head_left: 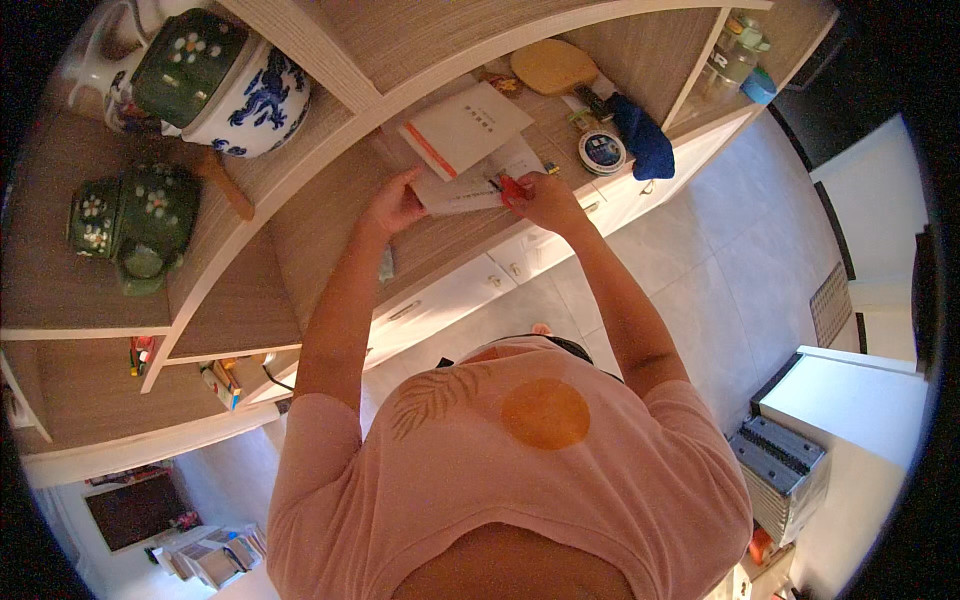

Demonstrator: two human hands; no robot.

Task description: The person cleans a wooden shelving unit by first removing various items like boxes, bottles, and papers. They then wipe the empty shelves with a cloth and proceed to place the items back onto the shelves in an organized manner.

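Head view, looking down past a pale pink shirt: two bare hands work at a wooden shelf. Between them lie white papers [462, 197], their left edge at the left hand [395, 205] and their right end near the right hand [552, 203]. The left hand's thumb and fingers pinch that left edge. The right hand's fingers close around a small red object [515, 190] at the papers' right side; its exact kind is hard to tell. Just beyond the hands, a pale book [467, 130] with an orange-red strip overlaps the papers' far part. Farther right on the shelf [440, 250] are a round wooden paddle [553, 66], a round dark-faced item [602, 151] and a dark blue cloth [643, 137].
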